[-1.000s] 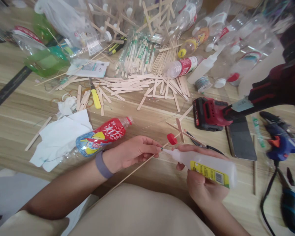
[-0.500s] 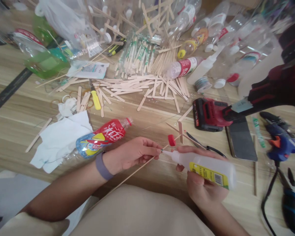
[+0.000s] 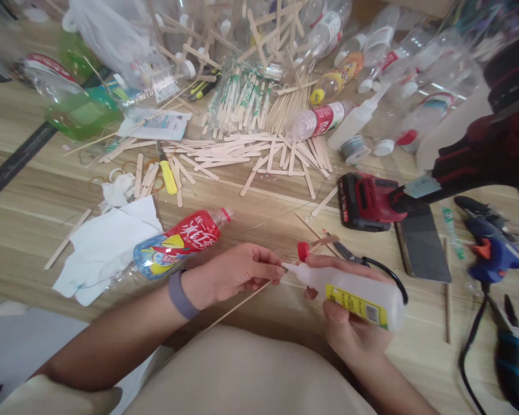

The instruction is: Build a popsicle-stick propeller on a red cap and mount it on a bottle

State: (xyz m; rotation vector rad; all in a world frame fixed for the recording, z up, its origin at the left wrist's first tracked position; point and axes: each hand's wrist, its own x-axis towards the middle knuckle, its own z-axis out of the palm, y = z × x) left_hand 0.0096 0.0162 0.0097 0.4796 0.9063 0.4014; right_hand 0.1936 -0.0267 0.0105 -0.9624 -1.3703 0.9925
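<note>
My left hand (image 3: pixel 242 271) pinches a thin wooden skewer (image 3: pixel 237 308), which slants down toward my lap. A red bottle cap (image 3: pixel 303 251) sits at the skewer's upper part, with a flat craft stick (image 3: pixel 325 242) just beyond it. My right hand (image 3: pixel 350 331) is wrapped round a translucent glue bottle (image 3: pixel 363 288) with a yellow label. The bottle lies nearly level, its narrow nozzle touching or almost touching the skewer by my left fingertips. Left of my hands lies a plastic iced tea bottle (image 3: pixel 179 241) with a red label.
Loose craft sticks (image 3: pixel 229 151) lie mid-table, with several plastic bottles behind. A red and black cordless drill (image 3: pixel 367 202) stands at right, near a phone (image 3: pixel 426 245), a blue glue gun (image 3: pixel 497 248) and pliers (image 3: pixel 514 357). White paper (image 3: pixel 112 242) and a yellow-handled screwdriver (image 3: pixel 168 176) lie left.
The glue bottle and my right hand have shifted slightly left. The craft stick by the red cap has turned from upright to nearly flat. My left hand stays almost still.
</note>
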